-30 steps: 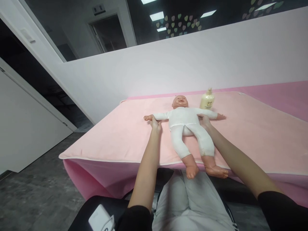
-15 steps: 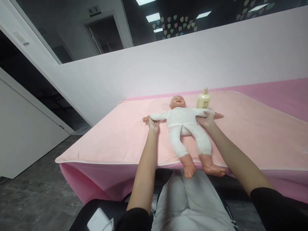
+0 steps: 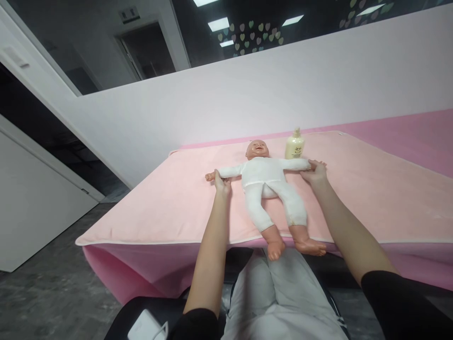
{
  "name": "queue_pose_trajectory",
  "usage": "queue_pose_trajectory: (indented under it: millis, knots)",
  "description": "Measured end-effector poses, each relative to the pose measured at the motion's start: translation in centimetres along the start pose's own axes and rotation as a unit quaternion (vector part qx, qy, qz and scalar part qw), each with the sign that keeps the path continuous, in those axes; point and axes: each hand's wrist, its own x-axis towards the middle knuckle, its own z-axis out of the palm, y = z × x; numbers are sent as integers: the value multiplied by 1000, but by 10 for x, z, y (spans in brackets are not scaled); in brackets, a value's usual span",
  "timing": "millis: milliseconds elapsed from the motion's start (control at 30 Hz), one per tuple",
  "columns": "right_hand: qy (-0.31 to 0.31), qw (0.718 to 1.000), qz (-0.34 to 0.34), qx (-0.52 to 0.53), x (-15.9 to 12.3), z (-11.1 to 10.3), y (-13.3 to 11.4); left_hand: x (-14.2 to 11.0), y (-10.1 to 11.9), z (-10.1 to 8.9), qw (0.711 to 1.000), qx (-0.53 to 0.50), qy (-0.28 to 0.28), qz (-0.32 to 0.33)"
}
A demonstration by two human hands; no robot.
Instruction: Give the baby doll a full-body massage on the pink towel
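Observation:
A baby doll with a white cloth body lies on its back, head toward the wall and feet over the table's near edge. Both its arms are stretched out sideways. My left hand is closed round the doll's arm on the left, near the wrist, with the thumb on top. On the right, my right hand grips the other arm at the wrist and covers most of the doll's hand there. Just behind that arm stands a pale yellow pump bottle.
A peach blanket covers the table over a pink cloth. Behind it rises a white wall with a dark window above. A white box-like device with a cable lies on a black seat at lower left.
My right hand has slid outward along the doll's arm, from the forearm to the wrist. My left hand keeps its hold. The whole view has shifted slightly.

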Motion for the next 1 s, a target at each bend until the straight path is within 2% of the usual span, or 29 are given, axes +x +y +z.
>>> queue_pose_trajectory:
  millis: [100, 300, 767, 1000]
  knots:
    - [29, 999, 34, 31, -6, 6, 0, 0, 0, 0, 1000, 0, 1, 5]
    - [56, 996, 47, 51, -5, 11, 0, 0, -1, 0, 1000, 9, 3, 13]
    - [47, 999, 22, 15, 11, 5, 6, 1, -1, -1, 1000, 9, 2, 14]
    - [43, 997, 53, 30, 6, 7, 5, 1, -2, 0, 1000, 3, 6, 15]
